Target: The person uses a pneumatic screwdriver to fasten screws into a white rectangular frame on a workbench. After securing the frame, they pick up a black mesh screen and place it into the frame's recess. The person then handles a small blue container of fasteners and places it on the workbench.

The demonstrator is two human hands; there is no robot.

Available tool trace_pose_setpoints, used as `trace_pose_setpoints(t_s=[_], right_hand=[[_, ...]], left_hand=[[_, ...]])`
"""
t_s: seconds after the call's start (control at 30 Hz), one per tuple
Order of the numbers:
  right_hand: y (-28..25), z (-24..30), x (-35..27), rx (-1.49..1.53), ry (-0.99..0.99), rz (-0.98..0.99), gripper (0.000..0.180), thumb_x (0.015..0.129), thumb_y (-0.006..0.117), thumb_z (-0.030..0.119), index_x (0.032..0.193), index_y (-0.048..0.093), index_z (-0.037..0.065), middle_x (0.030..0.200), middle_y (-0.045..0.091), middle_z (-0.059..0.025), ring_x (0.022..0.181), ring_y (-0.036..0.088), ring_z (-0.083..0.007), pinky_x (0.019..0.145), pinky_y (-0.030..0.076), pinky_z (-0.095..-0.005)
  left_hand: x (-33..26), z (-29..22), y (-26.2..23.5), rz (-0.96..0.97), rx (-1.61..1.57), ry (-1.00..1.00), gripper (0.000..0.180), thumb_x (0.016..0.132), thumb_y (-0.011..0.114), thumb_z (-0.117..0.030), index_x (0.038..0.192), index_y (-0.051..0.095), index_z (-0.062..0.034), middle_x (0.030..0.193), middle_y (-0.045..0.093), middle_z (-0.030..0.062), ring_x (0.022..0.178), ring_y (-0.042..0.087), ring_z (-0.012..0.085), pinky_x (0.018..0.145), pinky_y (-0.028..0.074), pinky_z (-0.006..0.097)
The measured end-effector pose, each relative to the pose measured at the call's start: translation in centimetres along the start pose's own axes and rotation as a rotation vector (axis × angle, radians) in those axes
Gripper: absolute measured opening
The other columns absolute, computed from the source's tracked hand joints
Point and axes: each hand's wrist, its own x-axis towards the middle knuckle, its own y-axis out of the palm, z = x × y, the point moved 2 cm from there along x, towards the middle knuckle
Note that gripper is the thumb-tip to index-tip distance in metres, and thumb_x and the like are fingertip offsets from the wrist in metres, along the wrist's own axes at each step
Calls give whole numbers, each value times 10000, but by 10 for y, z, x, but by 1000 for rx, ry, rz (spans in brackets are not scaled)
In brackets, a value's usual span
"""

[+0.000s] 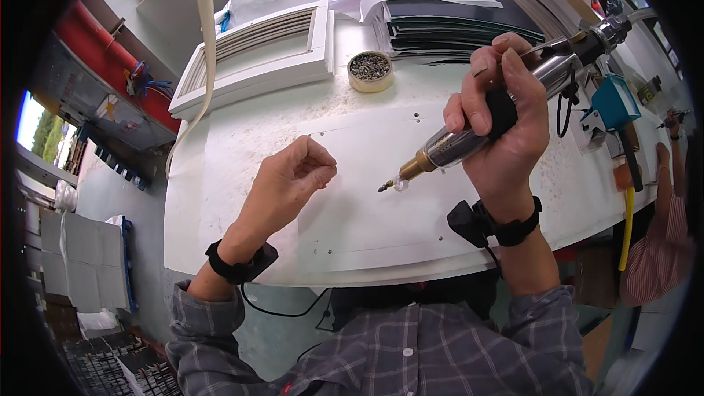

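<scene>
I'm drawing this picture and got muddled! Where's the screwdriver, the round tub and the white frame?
Screwdriver [449, 147]: head view, on its shiny metal barrel.
Round tub [371, 86]: head view, on its outer wall.
White frame [253, 81]: head view, on its near rail.

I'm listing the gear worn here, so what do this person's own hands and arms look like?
The left hand and right hand are gloveless. Dark grey plaid fabric sleeves with pale lines end short of the wrists. A black left wristband and black right wristband each carry a boxy black module, with a thin black cable showing below each.
</scene>
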Motion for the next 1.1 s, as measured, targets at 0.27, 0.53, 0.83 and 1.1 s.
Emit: trace_pose_setpoints(t_s=[0.27, 0.53, 0.83, 1.1], right_hand=[[48, -32, -8, 115, 92, 63, 219, 1070, 482, 255, 1190, 506, 73, 897, 545, -34, 500, 449, -64, 469, 476, -258], [64, -47, -14, 44, 104, 113, 208, 1063, 485, 242, 1174, 503, 68, 901, 545, -48, 495, 455, -65, 457, 486, -256], [68, -52, -14, 50, 104, 151, 208, 1065, 483, 242, 1177, 503, 68, 914, 555, -51, 494, 457, -62, 460, 491, -252], [86, -61, -10, -12, 149, 213, 203, 1034, 533, 228, 1161, 510, 71, 912, 583, -69, 482, 462, -75, 465, 499, -269]], left_hand=[[-59, 36, 10, 0, -602, -116, 191, 974, 692, -81, 1095, 550, -41, 1065, 637, 46, 981, 634, 121, 927, 552, 302], [-64, 43, 10, 4, -717, -126, 239, 959, 683, -25, 1143, 532, -52, 1080, 610, 43, 1013, 618, 112, 940, 551, 274], [-67, 42, 8, 6, -710, -122, 275, 947, 703, -40, 1166, 537, -64, 1069, 614, 35, 1011, 611, 109, 914, 541, 271], [-64, 43, 2, -117, -360, 16, 293, 925, 686, -9, 1174, 543, -63, 1062, 665, 40, 989, 645, 128, 881, 534, 293]])
